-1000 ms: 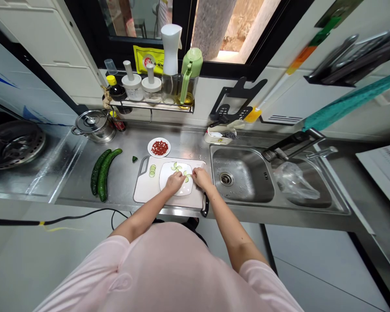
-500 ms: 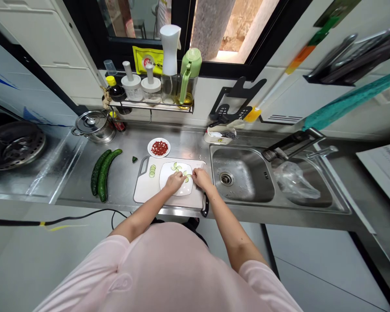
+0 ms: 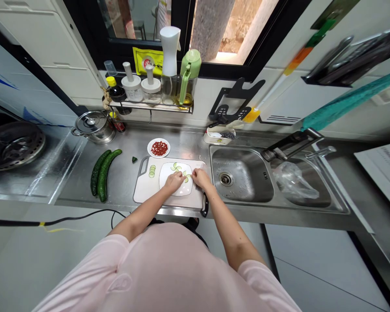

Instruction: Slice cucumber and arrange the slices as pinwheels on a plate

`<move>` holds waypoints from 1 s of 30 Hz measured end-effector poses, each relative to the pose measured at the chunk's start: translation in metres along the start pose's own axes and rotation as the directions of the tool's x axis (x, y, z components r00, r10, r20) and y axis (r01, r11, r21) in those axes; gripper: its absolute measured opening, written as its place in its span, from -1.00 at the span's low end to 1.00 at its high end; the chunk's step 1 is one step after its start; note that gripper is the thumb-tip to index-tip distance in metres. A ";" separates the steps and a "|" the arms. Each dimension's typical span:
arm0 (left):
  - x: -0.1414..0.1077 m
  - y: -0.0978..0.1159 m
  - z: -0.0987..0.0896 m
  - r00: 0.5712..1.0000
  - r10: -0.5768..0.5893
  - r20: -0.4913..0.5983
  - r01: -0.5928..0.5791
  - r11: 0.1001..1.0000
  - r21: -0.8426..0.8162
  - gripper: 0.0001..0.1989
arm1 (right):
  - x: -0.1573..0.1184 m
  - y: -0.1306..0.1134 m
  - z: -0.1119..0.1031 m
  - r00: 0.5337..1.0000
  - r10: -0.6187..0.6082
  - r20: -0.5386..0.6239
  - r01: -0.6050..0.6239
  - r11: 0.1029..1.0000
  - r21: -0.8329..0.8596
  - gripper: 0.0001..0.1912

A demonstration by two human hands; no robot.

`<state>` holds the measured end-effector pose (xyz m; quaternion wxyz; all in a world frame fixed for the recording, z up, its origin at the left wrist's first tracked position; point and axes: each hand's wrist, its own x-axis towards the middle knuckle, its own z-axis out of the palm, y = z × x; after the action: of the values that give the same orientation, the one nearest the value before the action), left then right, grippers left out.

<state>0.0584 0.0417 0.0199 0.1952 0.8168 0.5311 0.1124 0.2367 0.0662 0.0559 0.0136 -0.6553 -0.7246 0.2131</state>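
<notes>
Both hands meet over a white plate [image 3: 164, 175] that lies on a white cutting board [image 3: 146, 190]. My left hand [image 3: 173, 182] has its fingers pinched together at a thin cucumber slice. From the right, my right hand [image 3: 200, 178] also pinches close to the slices, its fingertips at the edge of one. Pale green cucumber slices [image 3: 176, 167] form a curved pattern on the plate's far part, with more between my hands. To the left on the board, a short row of overlapping cucumber slices [image 3: 152, 171] rests. My fingers partly hide the slices they touch.
Two whole cucumbers [image 3: 104, 175] and a cut cucumber end [image 3: 134, 159] lie left of the board. A small plate of chopped red pieces [image 3: 159, 148] stands behind it. A black-handled knife [image 3: 205, 207] is at the board's right edge, beside the sink [image 3: 243, 173]. A lidded pot [image 3: 94, 125] stands back left.
My hands stay over the plate, almost in the same pose. Only a slight shift of the camera view shows.
</notes>
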 end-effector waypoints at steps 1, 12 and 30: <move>0.000 0.001 -0.002 1.000 -0.008 0.006 0.008 1.000 -0.008 -0.67 | 0.000 0.000 0.000 1.000 0.004 0.001 -0.004 1.000 -0.006 -0.85; 0.000 0.005 -0.012 0.999 0.013 0.048 -0.016 0.998 0.059 -0.69 | -0.002 -0.001 0.005 0.999 0.029 -0.027 -0.029 1.000 0.002 -0.85; -0.004 0.006 -0.014 0.999 0.047 -0.003 -0.047 0.995 0.083 -0.70 | -0.009 -0.009 0.003 0.995 0.048 -0.093 -0.046 0.999 0.025 -0.81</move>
<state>0.0566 0.0388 0.0353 0.1570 0.8363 0.5163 0.0967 0.2282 0.0557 0.0583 0.0499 -0.6811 -0.7052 0.1907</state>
